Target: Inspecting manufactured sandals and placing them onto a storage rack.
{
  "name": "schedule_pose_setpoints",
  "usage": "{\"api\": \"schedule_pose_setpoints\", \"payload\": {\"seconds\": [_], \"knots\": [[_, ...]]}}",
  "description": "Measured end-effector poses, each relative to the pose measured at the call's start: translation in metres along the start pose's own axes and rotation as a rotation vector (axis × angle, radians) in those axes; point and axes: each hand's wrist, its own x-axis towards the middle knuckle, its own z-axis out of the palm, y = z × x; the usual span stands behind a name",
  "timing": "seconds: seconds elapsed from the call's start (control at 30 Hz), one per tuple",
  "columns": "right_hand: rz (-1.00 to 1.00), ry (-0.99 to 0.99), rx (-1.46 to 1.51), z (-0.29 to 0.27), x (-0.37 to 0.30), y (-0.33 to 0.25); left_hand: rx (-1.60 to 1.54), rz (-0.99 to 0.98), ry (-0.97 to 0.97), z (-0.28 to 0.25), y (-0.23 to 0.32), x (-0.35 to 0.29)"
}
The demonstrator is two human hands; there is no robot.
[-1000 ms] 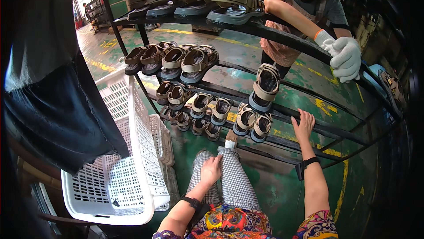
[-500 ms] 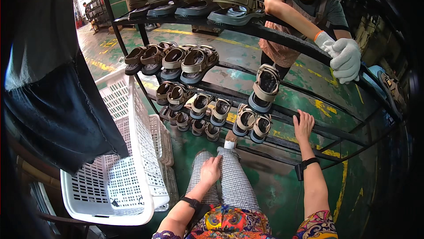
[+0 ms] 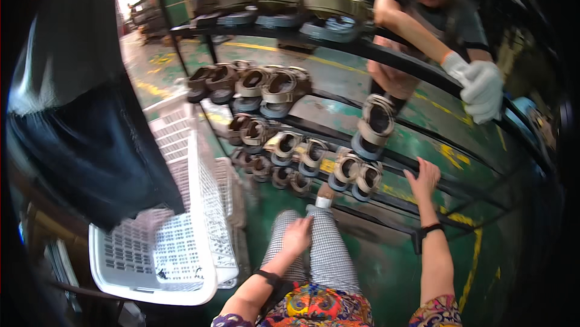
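My right hand (image 3: pixel 424 179) is at a black bar of the shoe rack (image 3: pixel 396 153), thumb and fingers apart and nothing in it; whether it presses on the bar is hard to tell. Left of it, a single tan and grey sandal (image 3: pixel 376 120) stands on the middle tier. My left hand (image 3: pixel 296 234) lies on my checked trouser leg, empty, its fingers loosely extended and somewhat blurred. Below the single sandal, a pair of smaller tan sandals (image 3: pixel 356 173) sits on a lower tier. More sandals (image 3: pixel 279 85) line the tiers to the left.
A large white plastic basket (image 3: pixel 205 236) stands at my left, beneath a hanging dark cloth (image 3: pixel 90 146). Larger sandals (image 3: pixel 333 2) fill the top tier. Across the rack a person leans on it, white-gloved hands (image 3: pixel 482 88) together. The floor (image 3: pixel 386 254) is green with yellow lines.
The whole view has shifted, so the rack and basket appear further right and slightly lower, with blur. Both my hands stay in nearly the same places; nothing was picked up or put down.
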Motion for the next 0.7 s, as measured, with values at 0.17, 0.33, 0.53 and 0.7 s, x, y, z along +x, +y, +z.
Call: {"api": "schedule_pose_setpoints", "payload": {"seconds": [0.17, 0.33, 0.53, 0.7], "knots": [[-0.011, 0.076, 0.002, 0.004, 0.004, -0.005, 0.034, -0.035, -0.01, -0.003, -0.001, -0.005], [0.023, 0.076, 0.039, -0.003, 0.002, -0.004, 0.01, -0.003, -0.012, 0.0, 0.001, -0.001], [0.107, 0.011, 0.075, -0.008, 0.013, -0.002, 0.07, 0.018, -0.038, -0.004, -0.001, -0.001], [0.158, -0.171, 0.043, -0.007, 0.044, 0.016, 0.09, 0.011, -0.067, -0.003, -0.003, 0.002]]}}
